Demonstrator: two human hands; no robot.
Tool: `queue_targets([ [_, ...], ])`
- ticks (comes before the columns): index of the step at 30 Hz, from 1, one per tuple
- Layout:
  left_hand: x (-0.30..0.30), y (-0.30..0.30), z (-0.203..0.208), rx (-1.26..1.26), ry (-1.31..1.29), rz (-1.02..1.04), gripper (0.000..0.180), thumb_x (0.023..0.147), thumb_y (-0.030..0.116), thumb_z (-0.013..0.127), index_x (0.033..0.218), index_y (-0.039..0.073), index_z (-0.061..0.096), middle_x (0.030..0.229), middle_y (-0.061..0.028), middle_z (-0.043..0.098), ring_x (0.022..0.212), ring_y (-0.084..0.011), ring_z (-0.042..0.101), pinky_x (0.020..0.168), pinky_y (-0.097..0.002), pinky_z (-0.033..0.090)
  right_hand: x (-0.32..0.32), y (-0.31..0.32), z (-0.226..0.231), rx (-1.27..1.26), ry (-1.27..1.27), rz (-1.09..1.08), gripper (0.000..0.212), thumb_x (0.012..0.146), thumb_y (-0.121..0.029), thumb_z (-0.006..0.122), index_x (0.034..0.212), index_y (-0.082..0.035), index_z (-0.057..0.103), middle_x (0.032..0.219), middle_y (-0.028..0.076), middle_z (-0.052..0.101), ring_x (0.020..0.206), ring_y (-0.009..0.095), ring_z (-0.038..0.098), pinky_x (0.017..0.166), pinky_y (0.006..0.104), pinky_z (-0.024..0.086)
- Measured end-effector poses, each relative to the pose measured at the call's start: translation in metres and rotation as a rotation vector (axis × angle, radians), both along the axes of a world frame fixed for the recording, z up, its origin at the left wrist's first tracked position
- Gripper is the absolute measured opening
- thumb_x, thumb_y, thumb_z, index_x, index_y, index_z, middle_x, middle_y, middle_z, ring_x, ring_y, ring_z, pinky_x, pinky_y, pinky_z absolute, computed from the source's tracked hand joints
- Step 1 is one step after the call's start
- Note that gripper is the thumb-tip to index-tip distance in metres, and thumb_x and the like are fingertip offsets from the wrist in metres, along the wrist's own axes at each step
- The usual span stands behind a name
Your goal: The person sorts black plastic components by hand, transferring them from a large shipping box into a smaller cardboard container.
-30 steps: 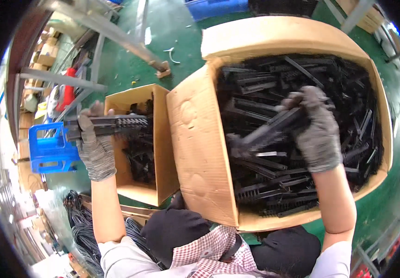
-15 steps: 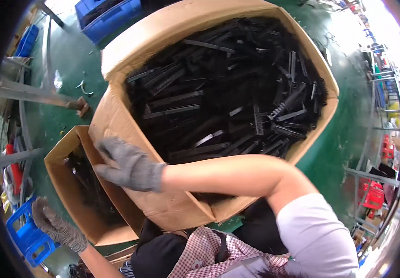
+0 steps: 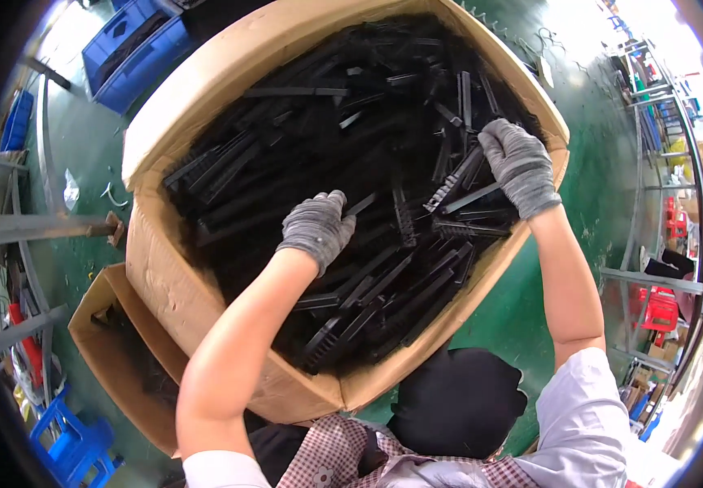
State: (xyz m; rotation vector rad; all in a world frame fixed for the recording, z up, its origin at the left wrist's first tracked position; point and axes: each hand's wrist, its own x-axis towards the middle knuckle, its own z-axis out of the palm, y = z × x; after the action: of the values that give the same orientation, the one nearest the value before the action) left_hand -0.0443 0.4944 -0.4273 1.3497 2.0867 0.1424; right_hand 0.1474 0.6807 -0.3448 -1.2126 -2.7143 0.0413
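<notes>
Now both gloved hands are down in the big cardboard box [image 3: 205,106] of black plastic strips [image 3: 319,154], the left hand [image 3: 316,228] curled loosely on the pile, the right hand [image 3: 519,167] gripping several strips; gathering seems underway, and lifting a bundle free looks likely next.

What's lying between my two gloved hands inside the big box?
In the head view, black plastic strips, piled loosely, fill the stretch between the left hand and the right hand inside the large cardboard box.
</notes>
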Motion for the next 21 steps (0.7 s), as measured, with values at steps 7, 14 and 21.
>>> queue_targets([
  [7, 0.028, 0.043, -0.012, -0.158, 0.079, -0.056, 0.028, 0.078, 0.015, 0.057, 0.105, 0.007, 0.053, 0.108, -0.0142, 0.056, 0.099, -0.0312, 0.057, 0.079, -0.0415, 0.049, 0.028, 0.049, -0.057, -0.232, 0.104, -0.326, 0.063, 0.073, -0.038, 0.068, 0.118, 0.000, 0.044, 0.091, 0.017, 0.061, 0.084, 0.029, 0.060, 0.075, 0.0364, 0.047],
  [14, 0.026, 0.043, -0.004, -0.218, 0.116, -0.012, 0.023, 0.081, 0.022, 0.054, 0.100, 0.010, 0.055, 0.104, -0.0128, 0.058, 0.097, -0.0311, 0.057, 0.078, -0.0425, 0.049, 0.023, 0.067, -0.074, -0.171, 0.186, -0.383, 0.061, 0.068, -0.027, 0.074, 0.115, 0.000, 0.045, 0.090, 0.016, 0.058, 0.083, 0.027, 0.057, 0.076, 0.0358, 0.047],
  [21, 0.008, 0.036, 0.025, 0.692, -0.007, 0.195, 0.013, 0.078, 0.015, 0.062, 0.085, 0.005, 0.058, 0.087, -0.0118, 0.059, 0.076, -0.0258, 0.059, 0.069, -0.0316, 0.048, 0.031, 0.047, -0.059, -1.394, 1.350, -0.484, 0.015, 0.079, -0.011, 0.063, 0.092, -0.004, 0.060, 0.080, 0.005, 0.059, 0.075, 0.016, 0.058, 0.073, 0.0314, 0.052],
])
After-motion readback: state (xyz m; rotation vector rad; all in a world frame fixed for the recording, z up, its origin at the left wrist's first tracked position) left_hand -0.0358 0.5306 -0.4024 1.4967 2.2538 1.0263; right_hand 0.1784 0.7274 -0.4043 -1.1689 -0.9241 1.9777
